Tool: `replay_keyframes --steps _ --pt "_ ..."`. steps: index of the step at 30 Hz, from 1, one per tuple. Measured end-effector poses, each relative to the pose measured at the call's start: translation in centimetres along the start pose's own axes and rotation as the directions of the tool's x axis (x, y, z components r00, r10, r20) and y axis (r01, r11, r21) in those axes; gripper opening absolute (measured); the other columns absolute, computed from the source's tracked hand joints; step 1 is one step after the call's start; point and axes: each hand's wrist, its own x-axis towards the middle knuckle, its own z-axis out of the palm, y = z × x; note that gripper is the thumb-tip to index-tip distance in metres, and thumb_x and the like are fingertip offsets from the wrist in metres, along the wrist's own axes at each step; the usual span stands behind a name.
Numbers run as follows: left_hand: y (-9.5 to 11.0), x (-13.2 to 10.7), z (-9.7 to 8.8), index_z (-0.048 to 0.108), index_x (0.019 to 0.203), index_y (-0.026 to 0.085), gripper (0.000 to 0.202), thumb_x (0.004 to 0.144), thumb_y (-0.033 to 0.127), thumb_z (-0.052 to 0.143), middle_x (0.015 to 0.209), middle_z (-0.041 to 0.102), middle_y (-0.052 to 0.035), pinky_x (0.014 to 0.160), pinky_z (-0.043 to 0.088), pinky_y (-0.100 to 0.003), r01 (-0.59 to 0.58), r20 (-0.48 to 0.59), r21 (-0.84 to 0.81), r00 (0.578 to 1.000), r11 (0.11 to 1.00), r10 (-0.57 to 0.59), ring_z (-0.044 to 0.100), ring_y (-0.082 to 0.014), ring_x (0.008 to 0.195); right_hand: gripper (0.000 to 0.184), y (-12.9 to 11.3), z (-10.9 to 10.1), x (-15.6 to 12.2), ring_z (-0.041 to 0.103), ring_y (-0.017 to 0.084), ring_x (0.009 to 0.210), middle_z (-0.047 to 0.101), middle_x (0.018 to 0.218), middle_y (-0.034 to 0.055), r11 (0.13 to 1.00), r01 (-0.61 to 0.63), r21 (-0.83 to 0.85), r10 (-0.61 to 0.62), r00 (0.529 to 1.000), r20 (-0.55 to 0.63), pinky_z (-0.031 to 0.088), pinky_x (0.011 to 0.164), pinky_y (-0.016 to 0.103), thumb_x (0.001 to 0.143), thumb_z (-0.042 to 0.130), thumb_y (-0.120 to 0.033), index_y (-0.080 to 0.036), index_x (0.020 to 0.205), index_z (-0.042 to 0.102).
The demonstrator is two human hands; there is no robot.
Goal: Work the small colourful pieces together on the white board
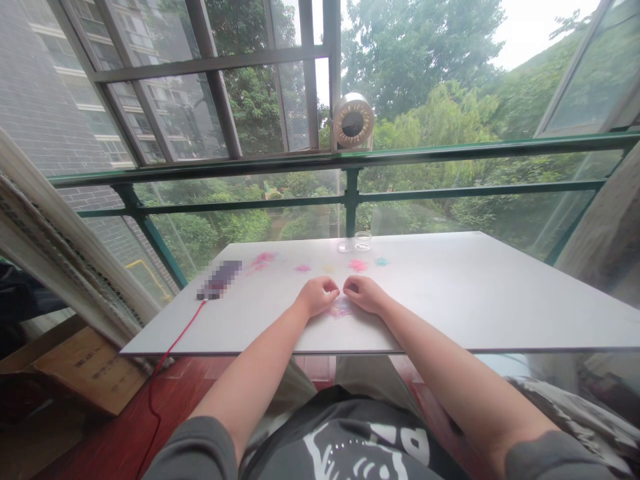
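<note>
My left hand (318, 297) and my right hand (366, 295) rest close together at the middle of a white table (450, 293). Each is closed in a pinch, fingertips almost meeting; what they hold, if anything, is too small to make out. Just beneath them lies a loose mixed-colour pile (341, 307) of tiny thin pieces, partly covered by my hands. Beyond my fingers are small heaps of similar bits: a red-pink heap (358, 265), a teal heap (381, 261), a faint yellow heap (327, 269), a purple heap (303, 269) and a wider pink heap (263, 260).
Clear round containers (363, 241) stand at the table's back edge. On the left lies a blurred-out dark device (220, 279) with a red cable (181, 333) hanging over the edge. A green railing (250, 165) runs behind the table; a cardboard box (93, 367) sits lower left.
</note>
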Motion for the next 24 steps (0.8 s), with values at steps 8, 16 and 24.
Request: replay_keyframes --steps 8,16,24 --pt "-0.24 0.02 0.18 0.062 0.073 0.017 0.014 0.070 0.027 0.053 0.076 0.065 -0.0016 0.069 0.045 -0.024 -0.020 -0.005 0.009 1.000 1.000 0.020 0.057 -0.0135 0.073 0.009 -0.20 -0.06 -0.03 0.046 0.010 0.058 0.056 0.061 -0.0006 1.000 0.005 -0.016 -0.005 1.000 0.005 0.034 0.057 0.021 0.069 0.049 -0.017 -0.016 0.069 0.058" --pt "-0.41 0.05 0.26 0.062 0.073 0.017 0.015 0.069 0.028 0.053 0.075 0.065 -0.0013 0.068 0.045 -0.024 -0.015 -0.005 0.004 1.000 1.000 0.015 0.057 -0.0132 0.072 0.008 -0.18 -0.05 -0.07 0.045 0.010 0.058 0.055 0.061 -0.0008 1.000 0.011 -0.022 -0.011 1.000 0.008 0.034 0.057 0.021 0.069 0.049 -0.017 -0.016 0.068 0.057" --pt "-0.63 0.04 0.44 0.061 0.073 0.017 0.015 0.070 0.028 0.052 0.075 0.064 -0.0011 0.065 0.043 -0.023 -0.014 0.022 -0.003 1.000 1.000 0.014 0.056 -0.0129 0.071 0.008 -0.10 -0.01 0.01 0.045 0.010 0.058 0.055 0.061 -0.0005 1.000 0.005 -0.001 -0.005 1.000 -0.005 0.034 0.057 0.021 0.070 0.049 -0.017 -0.016 0.069 0.056"
